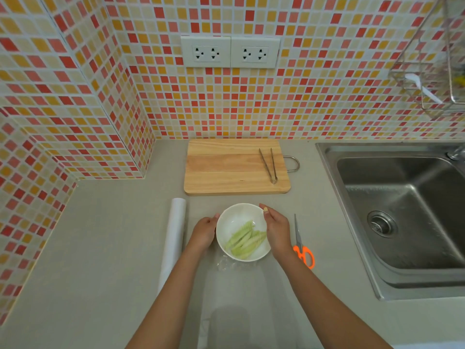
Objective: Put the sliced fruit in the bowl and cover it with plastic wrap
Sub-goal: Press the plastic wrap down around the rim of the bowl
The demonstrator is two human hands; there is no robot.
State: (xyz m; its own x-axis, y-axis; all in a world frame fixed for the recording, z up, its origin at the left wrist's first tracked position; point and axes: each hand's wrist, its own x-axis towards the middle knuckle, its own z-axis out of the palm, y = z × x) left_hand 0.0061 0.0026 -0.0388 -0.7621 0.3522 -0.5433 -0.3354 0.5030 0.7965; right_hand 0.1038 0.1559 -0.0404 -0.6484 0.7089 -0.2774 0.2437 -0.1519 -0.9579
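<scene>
White bowl (242, 217) of sliced fruit (245, 240) on counter (100, 248), left hand (205, 231) and right hand (276, 230) against its sides, plastic wrap roll (175, 238) left, scissors (303, 248) right, tongs (269, 165) on cutting board (226, 167) behind.

Bright, even light, soft shadows, sharp focus, tile lines bowing at the wide-angle edges

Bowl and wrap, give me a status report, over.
Left hand and right hand on the sides of the bowl. Fruit slices inside. Clear wrap bunched at the near rim. Nothing in the way.
</scene>
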